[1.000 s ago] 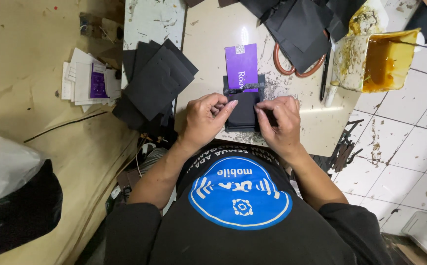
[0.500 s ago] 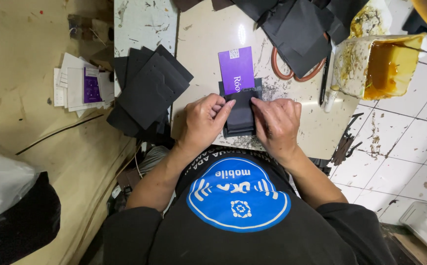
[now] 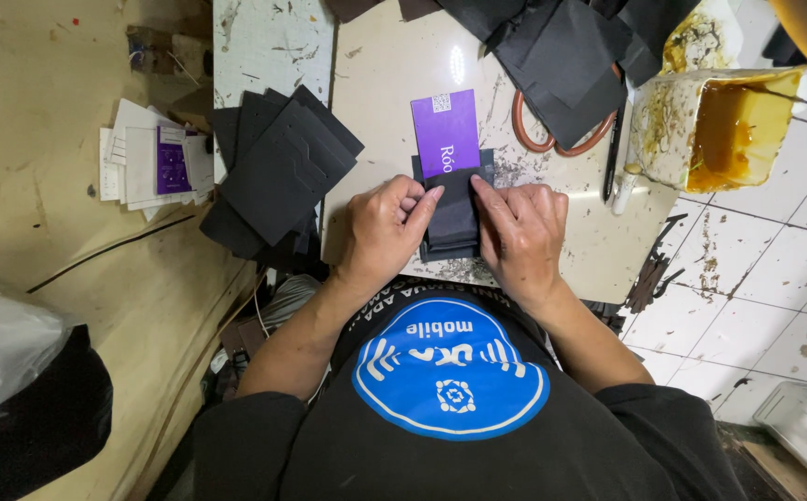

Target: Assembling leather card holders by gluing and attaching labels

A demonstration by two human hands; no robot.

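Head camera looks straight down on a person's two hands meeting over a small dark leather piece (image 3: pixel 454 215) on a pale, scuffed worktable (image 3: pixel 385 83). The left hand (image 3: pixel 383 227) pinches the piece's left edge between thumb and fingers; the right hand (image 3: pixel 519 232) presses on its right edge, fingertips laid flat on it. Both hands grip the piece, neither lets go. A purple card (image 3: pixel 445 132) sticks out of the piece's far end, just beyond the fingertips. Left of the grip, touching the table's edge, lies a fanned stack of black cut panels (image 3: pixel 278 167); further left on the tan floor sit white papers (image 3: pixel 148 162). Beyond the grip and to its right lie more black sheets (image 3: pixel 561 46), an orange rubber ring (image 3: pixel 538 139), a black pen (image 3: pixel 615 153), and a stained glue tub (image 3: pixel 714 125).
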